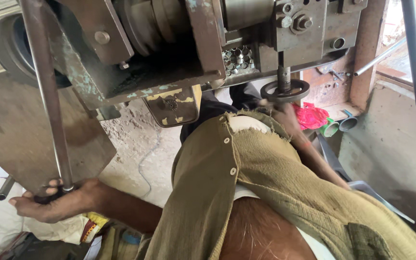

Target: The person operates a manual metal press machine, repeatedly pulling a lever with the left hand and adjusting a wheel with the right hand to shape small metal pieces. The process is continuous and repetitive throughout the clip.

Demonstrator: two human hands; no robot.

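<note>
1. My left hand [49,202] is wrapped around the lower end of a long steel lever rod [49,96]; the fingers [34,196] are clamped on its dark grip, thumb lying across the top.
2. The rod is smooth, round and grey, and it runs up at a slight tilt to the top edge of the view, in front of a flat, rust-brown steel plate [15,135].
3. My right hand [280,113] is stretched forward under the press, at a round black metal ring [285,90] that sits around the vertical punch shaft [283,72]. The hand is blurred, so I cannot tell whether the fingers are apart or together.
4. The press machine [169,48] above me is heavy cast metal, greasy and dark, with chipped green paint, thick bolts and a hexagonal nut.
5. A heap of small shiny metal cups [238,58] lies on the machine bed, just left of the shaft.
6. A crumpled pink cloth [311,116] lies just right of my right hand, beside two short plastic tube ends, one green, one grey.
7. My coarse, frayed olive knit vest [285,183] fills the lower middle of the view.
</note>
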